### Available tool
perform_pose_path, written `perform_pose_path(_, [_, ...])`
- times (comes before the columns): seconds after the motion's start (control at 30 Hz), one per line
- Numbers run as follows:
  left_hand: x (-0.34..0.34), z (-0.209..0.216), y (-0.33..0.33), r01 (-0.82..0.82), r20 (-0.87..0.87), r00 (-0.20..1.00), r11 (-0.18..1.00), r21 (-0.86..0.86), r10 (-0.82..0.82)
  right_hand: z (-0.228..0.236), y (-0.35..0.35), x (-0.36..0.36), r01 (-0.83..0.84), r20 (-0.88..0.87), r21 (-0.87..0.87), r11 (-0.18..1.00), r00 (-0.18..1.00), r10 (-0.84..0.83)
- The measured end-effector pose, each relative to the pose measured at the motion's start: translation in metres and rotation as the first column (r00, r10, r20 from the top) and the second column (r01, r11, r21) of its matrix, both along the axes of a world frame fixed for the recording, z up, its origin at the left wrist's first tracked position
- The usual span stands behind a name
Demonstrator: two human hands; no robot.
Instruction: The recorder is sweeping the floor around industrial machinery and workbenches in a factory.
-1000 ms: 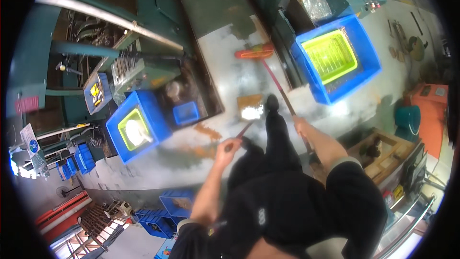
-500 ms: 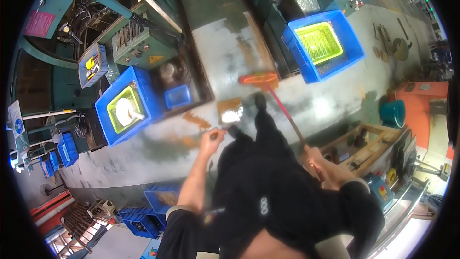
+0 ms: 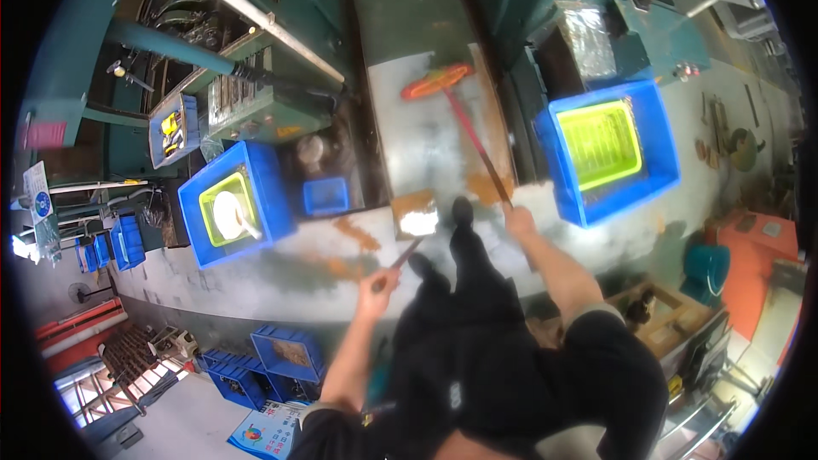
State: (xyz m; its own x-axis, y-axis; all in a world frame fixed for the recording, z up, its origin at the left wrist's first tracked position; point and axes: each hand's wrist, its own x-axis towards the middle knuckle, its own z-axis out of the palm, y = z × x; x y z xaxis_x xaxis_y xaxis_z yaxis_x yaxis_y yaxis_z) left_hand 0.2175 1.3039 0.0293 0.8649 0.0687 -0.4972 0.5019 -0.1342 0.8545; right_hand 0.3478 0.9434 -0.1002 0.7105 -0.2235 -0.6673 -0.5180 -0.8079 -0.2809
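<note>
My right hand (image 3: 520, 223), arm stretched forward, is closed around the red shaft of a broom (image 3: 470, 129). Its wide orange head (image 3: 437, 82) rests on the floor strip between two machines, smeared by motion. My left hand (image 3: 378, 286) grips a thin dark stick (image 3: 406, 254) that slants up and right. The stick's far end points at a square brown, pan-like thing (image 3: 415, 215) with a bright shine on it, lying by my feet. Whether the two are joined I cannot tell.
Blue bins with green baskets stand left (image 3: 277, 200) and right (image 3: 660, 153) of the strip. A small blue tray (image 3: 325, 196) sits by the left machine (image 3: 264, 94). Behind me are a wooden frame (image 3: 673, 324), a teal bucket (image 3: 706, 273) and blue crates (image 3: 285, 353).
My right hand has moved forward, pushing the broom head farther up the strip between the machines. The left hand keeps its grip, and more of its stick shows. My view has shifted slightly.
</note>
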Motion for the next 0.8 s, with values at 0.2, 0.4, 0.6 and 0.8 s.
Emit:
perform_pose_path(0.2, [0.038, 0.028, -0.033, -0.025, -0.104, 0.994, 0.994, 0.111, 0.036, -0.036, 0.013, 0.239, 0.0, 0.152, -0.015, 1.0, 0.988, 0.002])
perform_pose_path(0.4, [0.054, 0.026, -0.044, -0.1, -0.174, 0.978, 0.99, 0.104, 0.117, -0.065, 0.012, 0.334, -0.091, 0.175, 0.106, 0.99, 0.982, 0.071])
perform_pose_path(0.6, [0.062, 0.015, -0.033, -0.069, -0.154, 0.985, 0.997, 0.032, 0.073, -0.125, -0.017, 0.183, 0.227, 0.074, 0.048, 0.973, 0.97, -0.23])
perform_pose_path(0.8, [0.043, 0.002, -0.013, -0.049, -0.138, 0.99, 0.995, -0.088, 0.037, -0.05, -0.034, -0.034, 0.42, -0.28, 0.003, 0.907, 0.871, -0.403])
